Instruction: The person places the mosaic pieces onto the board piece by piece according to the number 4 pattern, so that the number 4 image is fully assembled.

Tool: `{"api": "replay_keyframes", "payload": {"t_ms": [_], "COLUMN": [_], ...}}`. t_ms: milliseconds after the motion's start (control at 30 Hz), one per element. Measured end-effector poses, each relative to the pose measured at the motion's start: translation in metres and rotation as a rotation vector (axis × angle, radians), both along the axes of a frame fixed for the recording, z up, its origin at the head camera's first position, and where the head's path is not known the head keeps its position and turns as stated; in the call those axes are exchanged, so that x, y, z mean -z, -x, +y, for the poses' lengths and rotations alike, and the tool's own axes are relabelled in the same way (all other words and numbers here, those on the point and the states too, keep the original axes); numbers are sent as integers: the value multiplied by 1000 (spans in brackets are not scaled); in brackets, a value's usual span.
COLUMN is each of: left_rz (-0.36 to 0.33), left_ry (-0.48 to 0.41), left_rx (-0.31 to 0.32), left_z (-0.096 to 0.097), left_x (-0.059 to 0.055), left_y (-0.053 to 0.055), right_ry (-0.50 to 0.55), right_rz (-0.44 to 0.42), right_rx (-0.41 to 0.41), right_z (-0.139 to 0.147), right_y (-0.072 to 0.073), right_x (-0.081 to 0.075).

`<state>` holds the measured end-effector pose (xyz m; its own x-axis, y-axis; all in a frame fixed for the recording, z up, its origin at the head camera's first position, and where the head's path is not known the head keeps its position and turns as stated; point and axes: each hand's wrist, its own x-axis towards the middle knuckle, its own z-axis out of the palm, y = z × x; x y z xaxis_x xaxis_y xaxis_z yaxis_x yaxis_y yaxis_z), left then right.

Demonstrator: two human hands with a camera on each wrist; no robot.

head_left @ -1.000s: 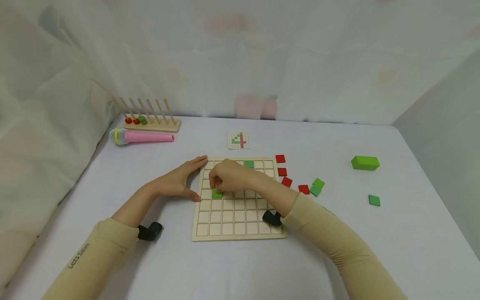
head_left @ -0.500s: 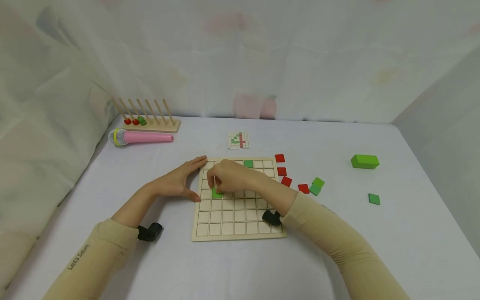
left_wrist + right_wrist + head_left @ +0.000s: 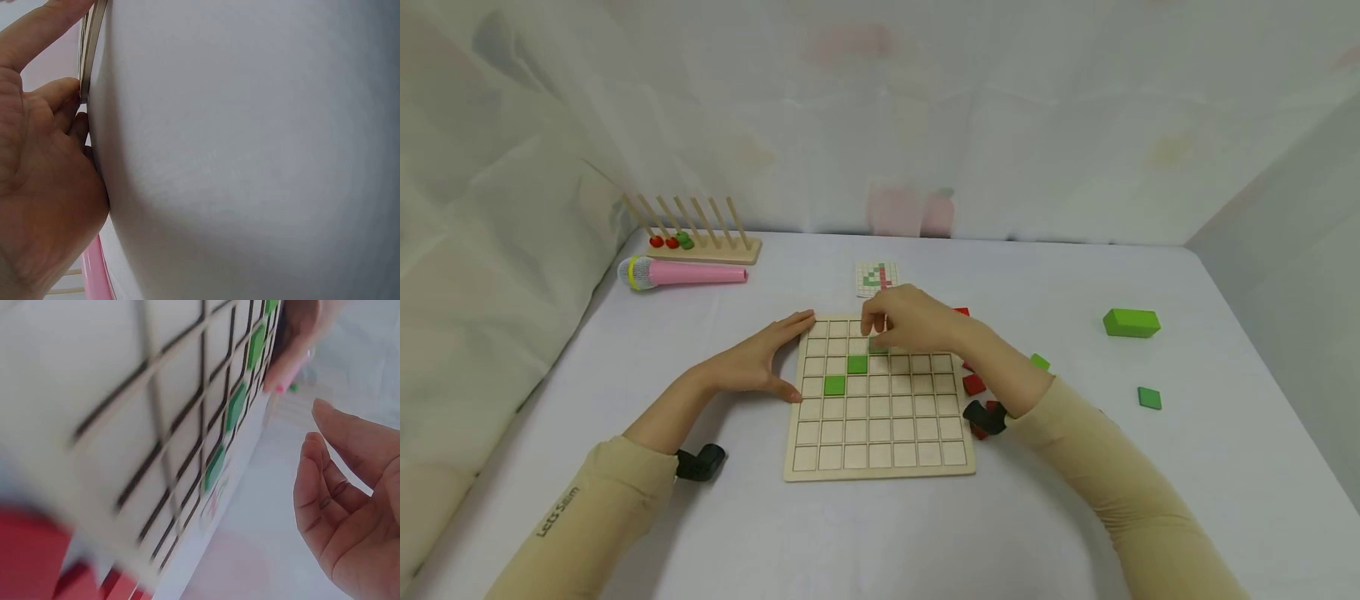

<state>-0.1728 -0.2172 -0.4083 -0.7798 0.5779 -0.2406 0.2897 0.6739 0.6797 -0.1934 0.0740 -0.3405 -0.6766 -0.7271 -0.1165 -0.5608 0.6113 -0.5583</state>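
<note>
A flat wooden grid board (image 3: 880,477) lies on the table. My left hand (image 3: 752,362) rests along its left edge, thumb and fingers spread, fingertips at the rim. Green square tiles, such as a bright green tile (image 3: 834,385) and another green tile (image 3: 857,364), sit in its squares on a diagonal. Over the board's upper part hovers my right hand (image 3: 917,321), fingers loosely curled, hiding part of the diagonal. In the right wrist view a gap shows between its thumb (image 3: 350,434) and fingers, with nothing held, and several green tiles (image 3: 235,406) line the board.
Behind the board lies a small pattern card (image 3: 871,279). Red tiles (image 3: 973,384) lie right of it, partly under the right forearm. Farther right are a green block (image 3: 1131,323) and a green tile (image 3: 1149,398). A pink toy microphone (image 3: 696,273) and a peg rack (image 3: 707,250) stand back left.
My right hand has left the lower-left green tile and moved up and right over the board, uncovering that tile and the one beside it. My left hand has stayed put.
</note>
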Motion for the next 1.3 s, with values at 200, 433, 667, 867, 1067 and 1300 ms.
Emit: {"api": "replay_keyframes", "payload": {"t_ms": [200, 433, 667, 867, 1067, 1300], "left_rz": [4, 5, -2, -5, -1, -2], "left_ry": [8, 10, 13, 11, 13, 5], "left_rx": [2, 1, -5, -8, -5, -4], "left_z": [0, 0, 2, 2, 2, 2], "left_x": [1, 0, -3, -1, 0, 0], "left_y": [0, -1, -2, -2, 0, -1], "right_ry": [20, 5, -14, -23, -10, 4], "right_rz": [-17, -26, -19, -43, -111, -220], "right_rx": [100, 200, 276, 314, 299, 265], "right_z": [41, 89, 133, 162, 185, 195], "right_y": [4, 2, -1, -7, -12, -16], "right_x": [2, 11, 23, 31, 36, 36]}}
